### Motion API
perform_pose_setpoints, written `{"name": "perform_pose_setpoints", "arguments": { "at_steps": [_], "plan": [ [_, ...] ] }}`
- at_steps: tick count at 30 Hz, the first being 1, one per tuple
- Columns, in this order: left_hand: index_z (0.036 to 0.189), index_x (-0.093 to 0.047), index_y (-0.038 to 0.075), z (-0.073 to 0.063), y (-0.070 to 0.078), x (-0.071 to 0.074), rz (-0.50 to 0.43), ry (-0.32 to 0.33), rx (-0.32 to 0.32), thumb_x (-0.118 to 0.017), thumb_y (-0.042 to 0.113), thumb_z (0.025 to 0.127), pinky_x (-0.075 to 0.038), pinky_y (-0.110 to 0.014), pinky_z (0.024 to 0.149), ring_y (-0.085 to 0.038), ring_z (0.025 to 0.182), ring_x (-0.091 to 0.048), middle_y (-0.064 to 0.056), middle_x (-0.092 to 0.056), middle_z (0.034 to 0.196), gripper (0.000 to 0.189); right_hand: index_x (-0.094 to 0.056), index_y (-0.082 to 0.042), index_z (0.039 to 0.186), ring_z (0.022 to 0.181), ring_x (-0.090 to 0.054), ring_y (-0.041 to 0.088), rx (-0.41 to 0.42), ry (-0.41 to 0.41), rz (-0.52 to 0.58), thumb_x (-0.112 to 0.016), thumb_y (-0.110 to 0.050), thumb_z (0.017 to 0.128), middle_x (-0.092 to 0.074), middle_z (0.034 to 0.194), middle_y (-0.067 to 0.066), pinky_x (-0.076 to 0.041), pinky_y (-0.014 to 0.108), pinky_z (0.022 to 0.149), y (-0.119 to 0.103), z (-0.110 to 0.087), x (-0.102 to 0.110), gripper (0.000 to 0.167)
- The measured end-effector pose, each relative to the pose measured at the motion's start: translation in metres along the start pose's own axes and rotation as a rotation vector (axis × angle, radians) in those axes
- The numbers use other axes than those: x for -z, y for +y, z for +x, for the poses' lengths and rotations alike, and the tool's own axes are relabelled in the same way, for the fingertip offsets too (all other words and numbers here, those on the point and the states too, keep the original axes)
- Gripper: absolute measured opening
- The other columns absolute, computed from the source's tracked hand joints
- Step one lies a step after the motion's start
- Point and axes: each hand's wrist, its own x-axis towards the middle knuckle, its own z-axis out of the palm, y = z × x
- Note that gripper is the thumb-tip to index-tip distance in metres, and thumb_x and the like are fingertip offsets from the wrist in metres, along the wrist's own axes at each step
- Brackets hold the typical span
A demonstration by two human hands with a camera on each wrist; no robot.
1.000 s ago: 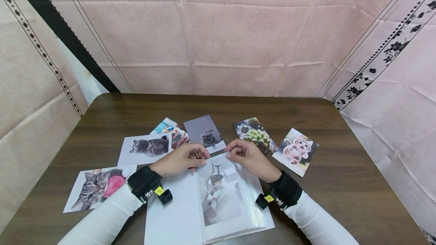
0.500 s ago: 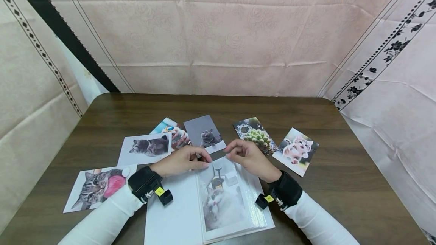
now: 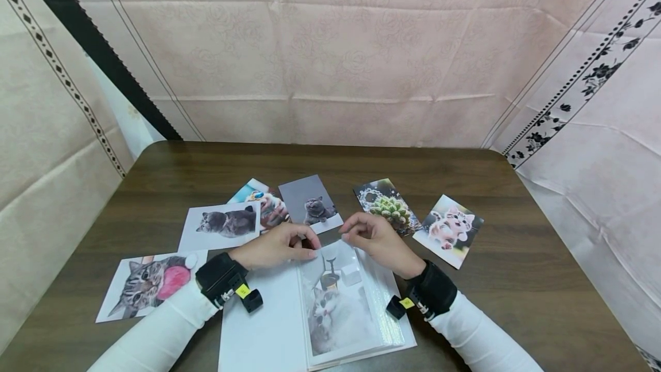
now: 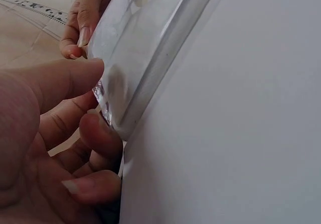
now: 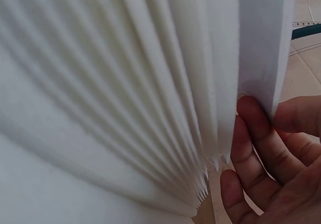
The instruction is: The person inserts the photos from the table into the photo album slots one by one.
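An open photo album (image 3: 263, 320) lies at the table's front, its blank white cover side to the left. On the right, a clear sleeve page (image 3: 369, 268) has a cat photo (image 3: 330, 314) inside, its lower edge near the sleeve's bottom. My left hand (image 3: 281, 244) pinches the page's top edge near the spine, thumb over it and fingers beneath, as the left wrist view shows. My right hand (image 3: 379, 241) pinches the same top edge at the right; in the right wrist view its thumb and fingers (image 5: 256, 116) hold that page above the fanned pages (image 5: 150, 83).
Loose photos lie around the album: a tabby cat print (image 3: 150, 286) at left, a grey kitten print (image 3: 222, 225), a colourful print (image 3: 271, 208) partly under it, and a grey cat print (image 3: 310, 200). A succulent print (image 3: 387, 205) and a kitten print (image 3: 448, 229) lie right.
The cat photo has slid down inside the sleeve toward its bottom. The left fingers have shifted slightly at the top edge; the right hand has stayed nearly still.
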Motion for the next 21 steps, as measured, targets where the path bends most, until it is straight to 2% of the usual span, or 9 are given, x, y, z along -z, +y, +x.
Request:
{"name": "perform_pose_setpoints", "arguments": {
  "at_steps": [4,13,21],
  "plan": [
    [0.109,-0.069,0.014,0.0010,-0.0010,-0.0016,0.000,-0.001,0.001,-0.067,0.019,0.099,-0.040,-0.023,0.070,-0.015,0.083,-0.052,-0.001,-0.065,0.101,0.012,-0.063,-0.001,0.116,0.085,-0.062,0.016,-0.016,0.004,-0.003,-0.061,-0.012,0.101,-0.067,0.096,0.011,-0.046,0.026,0.078,-0.0014,0.0002,-0.0013,0.018],
    [0.107,-0.070,0.016,0.0010,0.0006,-0.0026,0.028,-0.012,-0.014,-0.068,0.019,0.098,-0.041,-0.022,0.072,-0.014,0.082,-0.052,0.000,-0.067,0.100,0.010,-0.064,-0.003,0.112,0.085,-0.062,0.016,-0.004,0.009,-0.010,-0.061,-0.011,0.101,-0.067,0.097,0.013,-0.047,0.026,0.078,-0.0020,-0.0001,-0.0026,0.014],
    [0.110,-0.070,0.014,0.0017,0.0010,-0.0051,0.000,0.030,-0.018,-0.067,0.019,0.099,-0.039,-0.022,0.067,-0.012,0.076,-0.050,-0.003,-0.066,0.099,0.012,-0.064,0.000,0.113,0.084,-0.061,0.016,0.009,0.015,-0.005,-0.062,-0.011,0.101,-0.066,0.097,0.013,-0.047,0.025,0.078,-0.0032,0.0001,-0.0026,0.017]
  ]
}}
